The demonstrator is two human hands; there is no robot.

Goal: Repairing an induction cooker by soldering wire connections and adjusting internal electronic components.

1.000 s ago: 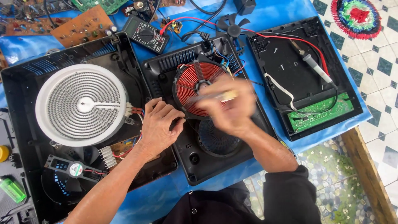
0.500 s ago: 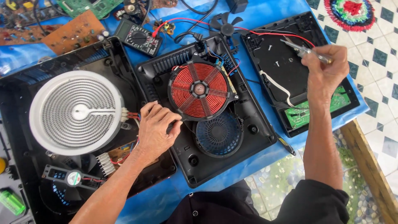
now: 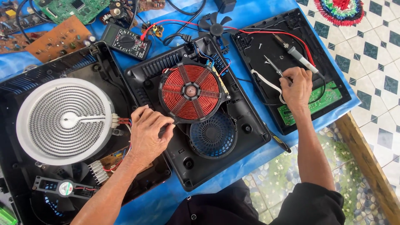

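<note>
Right hand (image 3: 296, 85) gripping tweezers (image 3: 271, 66) inside cooker lid (image 3: 329, 58), left hand (image 3: 149, 133) beside coil (image 3: 190, 91)

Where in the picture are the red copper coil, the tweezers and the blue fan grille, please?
red copper coil (image 3: 191, 91): head view, on its centre hub.
tweezers (image 3: 271, 66): head view, on the bare metal shaft above the right hand (image 3: 296, 85).
blue fan grille (image 3: 213, 134): head view, on its centre.

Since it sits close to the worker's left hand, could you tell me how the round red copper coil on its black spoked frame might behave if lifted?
The round red copper coil would probably lift stiffly, as one disc. Thin wires at its edge likely tether it. Fine windings look easily scratched.
</note>
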